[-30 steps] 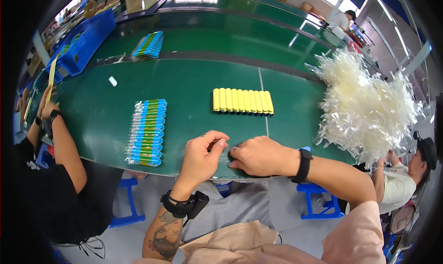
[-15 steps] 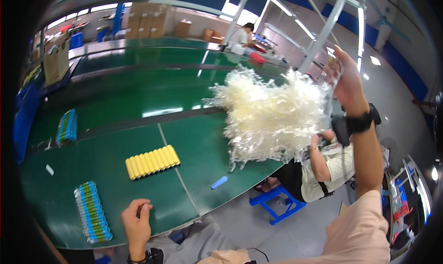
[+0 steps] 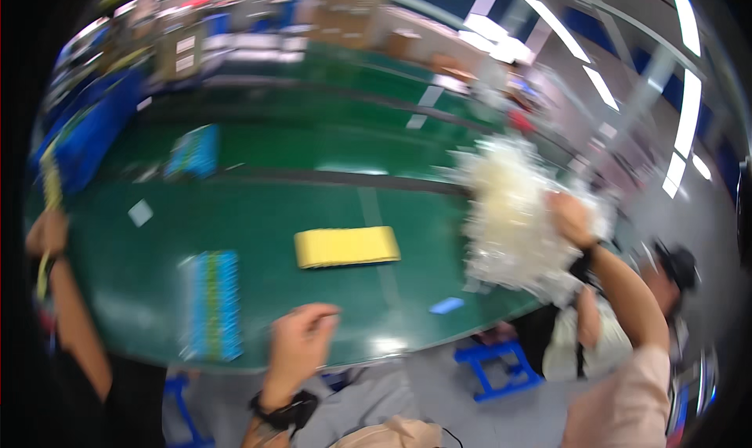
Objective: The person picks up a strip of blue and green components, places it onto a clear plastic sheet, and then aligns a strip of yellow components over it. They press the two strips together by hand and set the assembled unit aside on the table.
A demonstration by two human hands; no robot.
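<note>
My left hand [image 3: 299, 348] is at the near edge of the green table [image 3: 439, 252], its fingers curled in and nothing seen in them. Ahead of it lies a yellow block of slim pieces side by side [image 3: 347, 247]. To its left is a row of blue and green slim packs in clear wrap [image 3: 213, 305]. My right hand [image 3: 572, 219] reaches against a big pile of clear and whitish plastic wrappers [image 3: 509, 213]; its fingers are blurred and partly hidden there. Between the hands lies a single blue piece [image 3: 447, 305].
At the far left, another person's hand [image 3: 48, 233] is by a yellow strip and a blue bin [image 3: 102, 135]. A blue-green bundle [image 3: 194, 150] and a small white piece [image 3: 140, 212] lie on the table. A seated person [image 3: 587, 330] is beyond my right arm, near a blue stool [image 3: 497, 368].
The view has swung left, so the scene sits further right and another person's arm shows at far left. My right hand has come down from above onto the wrapper pile.
</note>
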